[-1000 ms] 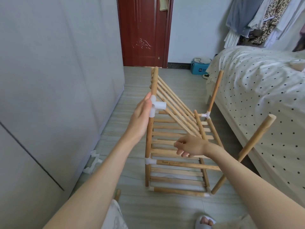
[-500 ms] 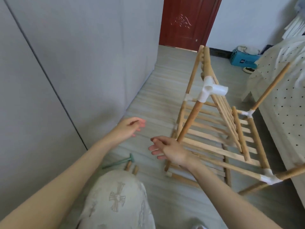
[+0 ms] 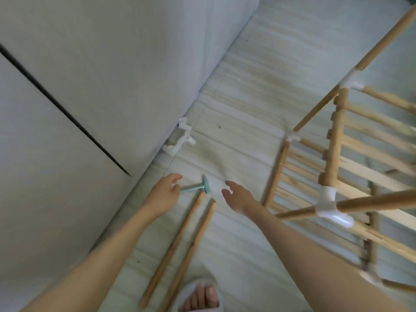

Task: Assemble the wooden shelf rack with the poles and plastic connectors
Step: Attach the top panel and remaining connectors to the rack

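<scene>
Hands over the floor (image 3: 243,91) now: the left hand (image 3: 165,194) hovers with fingers loosely spread, empty, its fingertips just beside the handle of a small teal mallet (image 3: 198,187) lying there. The right hand (image 3: 237,195) reaches alongside, grip apart too, holding nothing. Between and below them lie two loose wooden poles (image 3: 180,251), side by side, running back toward a slippered foot (image 3: 200,297). Spare white plastic connectors (image 3: 182,140) sit against the wall's foot. The part-built shelf rack (image 3: 337,140) stands at the floor's right side (slats and white joints blurred).
</scene>
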